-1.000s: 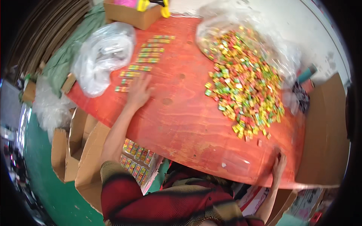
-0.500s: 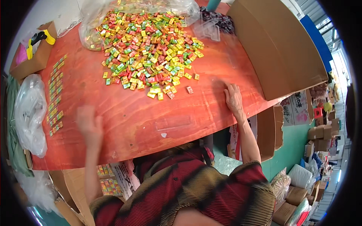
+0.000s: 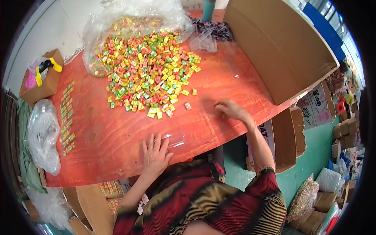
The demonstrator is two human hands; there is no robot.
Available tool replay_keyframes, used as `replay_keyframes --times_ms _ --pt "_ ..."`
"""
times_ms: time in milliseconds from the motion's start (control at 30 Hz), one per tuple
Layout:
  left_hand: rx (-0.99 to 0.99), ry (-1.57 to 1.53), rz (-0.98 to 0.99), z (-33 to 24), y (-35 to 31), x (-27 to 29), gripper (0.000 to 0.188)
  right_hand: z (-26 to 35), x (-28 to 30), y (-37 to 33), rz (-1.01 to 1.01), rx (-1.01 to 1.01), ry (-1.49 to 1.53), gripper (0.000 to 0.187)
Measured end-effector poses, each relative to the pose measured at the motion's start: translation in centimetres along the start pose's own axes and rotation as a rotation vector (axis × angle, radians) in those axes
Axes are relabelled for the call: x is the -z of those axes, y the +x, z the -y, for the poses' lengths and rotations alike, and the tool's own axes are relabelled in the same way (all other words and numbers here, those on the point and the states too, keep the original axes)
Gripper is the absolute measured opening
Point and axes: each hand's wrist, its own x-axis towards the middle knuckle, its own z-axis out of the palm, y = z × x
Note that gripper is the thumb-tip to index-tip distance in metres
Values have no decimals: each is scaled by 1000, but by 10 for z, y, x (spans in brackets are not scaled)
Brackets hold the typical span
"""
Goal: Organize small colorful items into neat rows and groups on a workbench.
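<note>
My left hand [image 3: 156,156] lies palm down near the front edge of the red tabletop [image 3: 98,156], fingers spread. Beside its fingertips is a shiny, clear rectangular patch [image 3: 177,141] on the surface. My right hand [image 3: 232,110] hovers low over the right part of the table, its fingers curled inward; whether anything sits inside them is hidden. Nearest to it is a lone small reddish box [image 3: 187,106], at the edge of a large heap of small yellow, green and red boxes [image 3: 150,70]. More such little boxes stand in neat rows [image 3: 67,117] along the left side.
A clear plastic bag [image 3: 92,47] wraps the heap's far side. A big cardboard box [image 3: 282,51] takes up the right end. At left are a small carton [image 3: 49,80] and a crumpled plastic bag [image 3: 42,137]. Below the edge, an open carton [image 3: 92,201] holds packed little boxes.
My left hand has swung right from the left part of the table and now rests flat near the middle front. My right hand has shifted slightly left, its fingers curling. The view has tilted.
</note>
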Motion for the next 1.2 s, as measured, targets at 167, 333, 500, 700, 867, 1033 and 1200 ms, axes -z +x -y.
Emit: replay_keyframes --times_ms 167,333,500,700,867,1033,1200 --pt "127 35 -15 10 -13 -1 47 10 -23 23 -149 205 -560 16" --pt "182 34 13 7 -21 2 46 11 21 79 -548 204 -785 25" --pt "193 19 73 7 -24 3 48 11 64 177 -862 433 -1130 50" --pt "198 22 101 6 -25 6 47 -8 89 233 -561 145 -903 46" --pt "182 24 120 9 -25 7 48 -18 80 157 -650 395 -841 28" --pt "169 56 117 13 -26 8 50 -18 58 60 -548 321 -885 26" --pt "161 50 102 13 -25 6 50 -28 55 18 -638 364 -748 23"
